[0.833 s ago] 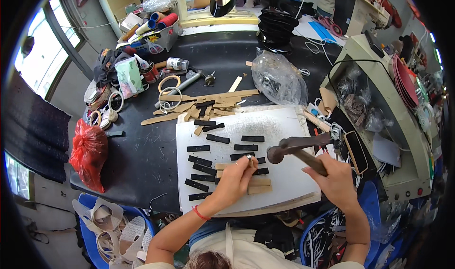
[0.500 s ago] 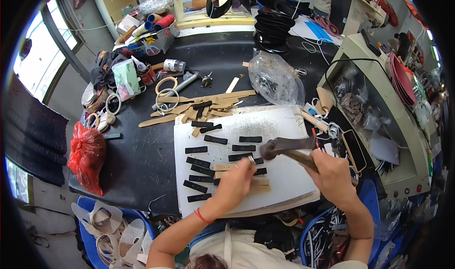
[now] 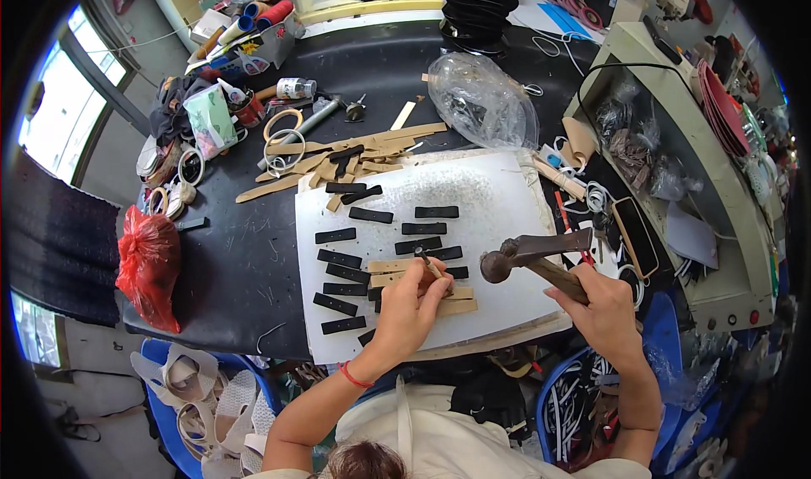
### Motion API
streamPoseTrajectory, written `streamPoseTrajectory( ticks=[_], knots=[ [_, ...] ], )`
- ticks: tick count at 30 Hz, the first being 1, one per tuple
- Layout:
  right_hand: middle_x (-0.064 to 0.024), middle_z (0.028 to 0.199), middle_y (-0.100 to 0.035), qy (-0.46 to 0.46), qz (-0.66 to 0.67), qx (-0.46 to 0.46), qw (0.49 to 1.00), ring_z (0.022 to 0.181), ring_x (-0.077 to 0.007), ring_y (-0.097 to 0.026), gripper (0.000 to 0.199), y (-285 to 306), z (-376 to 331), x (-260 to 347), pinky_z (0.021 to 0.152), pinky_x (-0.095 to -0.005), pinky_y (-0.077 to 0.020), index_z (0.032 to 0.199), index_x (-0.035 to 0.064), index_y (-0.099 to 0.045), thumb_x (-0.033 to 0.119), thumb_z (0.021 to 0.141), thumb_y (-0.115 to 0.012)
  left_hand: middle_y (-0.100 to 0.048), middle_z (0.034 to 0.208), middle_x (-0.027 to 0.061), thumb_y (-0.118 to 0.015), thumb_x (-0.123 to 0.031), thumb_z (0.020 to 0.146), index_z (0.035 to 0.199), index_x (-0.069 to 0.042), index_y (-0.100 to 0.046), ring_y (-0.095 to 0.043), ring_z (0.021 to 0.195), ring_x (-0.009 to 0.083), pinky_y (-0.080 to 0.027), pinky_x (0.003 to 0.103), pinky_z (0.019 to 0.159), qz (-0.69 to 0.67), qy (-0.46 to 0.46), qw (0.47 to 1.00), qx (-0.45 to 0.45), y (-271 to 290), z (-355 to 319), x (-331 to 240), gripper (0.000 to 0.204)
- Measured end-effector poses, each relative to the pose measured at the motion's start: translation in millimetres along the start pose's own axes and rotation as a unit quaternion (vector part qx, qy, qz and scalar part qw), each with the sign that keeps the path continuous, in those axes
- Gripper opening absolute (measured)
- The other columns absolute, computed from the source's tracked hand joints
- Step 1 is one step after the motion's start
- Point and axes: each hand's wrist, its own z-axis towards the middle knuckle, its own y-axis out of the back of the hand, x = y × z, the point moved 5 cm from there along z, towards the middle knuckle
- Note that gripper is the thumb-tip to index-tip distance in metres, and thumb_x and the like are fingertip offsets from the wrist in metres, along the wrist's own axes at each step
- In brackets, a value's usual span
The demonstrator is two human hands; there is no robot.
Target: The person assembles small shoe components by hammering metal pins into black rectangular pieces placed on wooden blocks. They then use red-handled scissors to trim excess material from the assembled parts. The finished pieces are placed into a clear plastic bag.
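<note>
The left hand (image 3: 411,304) pinched a small tool (image 3: 424,258), tilted, over the tan strips (image 3: 459,306). The right hand (image 3: 606,314) gripped the hammer (image 3: 547,247) by its handle; its head lay ahead-left of that grip, roughly crosswise, round end nearest the tool, apart from it.

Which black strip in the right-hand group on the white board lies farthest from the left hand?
The topmost strip in the picture, at that group's far end; every other one in the group lies closer to the left hand.
</note>
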Motion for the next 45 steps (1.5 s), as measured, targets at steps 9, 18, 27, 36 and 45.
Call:
streamPoseTrajectory(
  ticks=[9,18,27,36,45],
  knots=[
    [-0.0108,0.06,-0.059,0.01,0.009,-0.004,1.0,0.051,-0.0283,-0.058,0.026,3,7,9,0.047,-0.035,-0.0449,0.083,0.0047,-0.057,0.022,0.079,-0.076,-0.068,0.093,0.0128,-0.056,-0.001,0.093,0.102,0.003,-0.052,-0.068,0.085,0.0165,-0.055,0.028,0.074,0.03,-0.053,0.998,-0.008,-2,-2,-2,0.011],
    [-0.0126,0.06,-0.057,0.143,-0.005,-0.064,0.988,0.05,-0.027,-0.058,0.019,42,17,46,0.048,-0.0339,-0.0452,0.087,0.0025,-0.059,0.008,0.077,-0.074,-0.061,0.085,0.0166,-0.057,-0.007,0.09,0.103,-0.002,-0.049,-0.063,0.071,0.0358,-0.051,0.043,0.054,0.306,-0.24,0.921,0.004,-18,-14,-19,0.016],
    [-0.0109,0.057,-0.054,0.044,-0.019,0.027,0.998,0.05,-0.0303,-0.056,0.03,0,10,21,0.046,-0.0392,-0.0429,0.08,0.0055,-0.051,0.026,0.082,-0.073,-0.067,0.091,0.0101,-0.056,-0.001,0.094,0.101,0.004,-0.052,-0.067,0.087,0.0143,-0.055,0.026,0.076,0.03,-0.042,0.999,-0.001,7,4,5,0.01],
    [-0.0105,0.06,-0.059,0.022,-0.002,0.0,1.0,0.051,-0.0281,-0.058,0.027,6,10,20,0.047,-0.0358,-0.0445,0.082,0.0041,-0.056,0.022,0.079,-0.076,-0.067,0.094,0.0124,-0.056,0.001,0.092,0.106,0.002,-0.054,-0.067,0.086,0.0161,-0.053,0.027,0.074,0.095,-0.082,0.992,0.021,5,-4,-4,0.014],
    [-0.0162,0.066,-0.059,0.053,0.019,0.073,0.996,0.057,-0.0345,-0.059,0.025,2,25,33,0.051,-0.0392,-0.0454,0.081,0.0022,-0.055,0.017,0.078,-0.075,-0.063,0.09,0.017,-0.058,-0.001,0.087,0.105,0.0,-0.053,-0.062,0.078,0.0382,-0.052,0.041,0.062,0.231,-0.185,0.955,0.005,-7,-14,-14,0.018]
  ],
)
